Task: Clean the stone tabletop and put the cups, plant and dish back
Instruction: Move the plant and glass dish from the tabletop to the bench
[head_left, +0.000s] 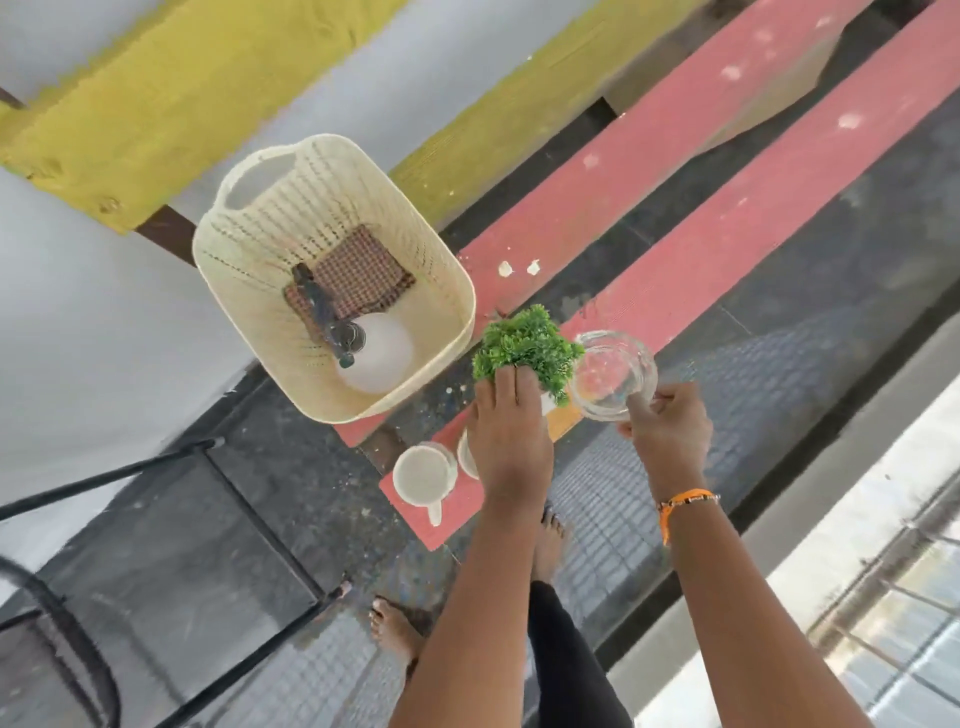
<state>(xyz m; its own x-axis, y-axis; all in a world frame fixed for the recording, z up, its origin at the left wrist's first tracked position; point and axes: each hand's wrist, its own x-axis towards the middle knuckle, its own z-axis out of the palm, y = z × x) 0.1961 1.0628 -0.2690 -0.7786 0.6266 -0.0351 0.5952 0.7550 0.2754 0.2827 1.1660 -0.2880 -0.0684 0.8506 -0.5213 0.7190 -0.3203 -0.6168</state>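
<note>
**Both hands on the plant and the glass dish**

We see our left hand (511, 415) laid over the small green leafy plant in its pale pot (527, 349), fingers curled down around the near side of the foliage and gripping it. The plant stands upright on the pink painted slatted desk (675, 171), its bushy crown spreading up and away from us; the pot is mostly hidden under the hand.

Our right hand (667, 423), with an orange beaded bracelet (683, 501) at the wrist, pinches the near rim of the clear round glass dish (613, 374). The dish is tilted, its open mouth turned towards us and to the left, and it sits just beside the plant, touching the leaves on their right side. We cannot tell whether its far edge rests on the desk.

Near the desk's close end stands a cream ceramic cup (423, 475), mouth up, its handle pointing back towards us. A second cream cup (466, 454) just beside it is largely hidden behind our left wrist.

Further left, a cream woven plastic basket (249, 249) holds a checked brown cloth (358, 273) and a white spray bottle with a dark nozzle (374, 353), which lies on its side with the nozzle aimed at the cloth.
</note>
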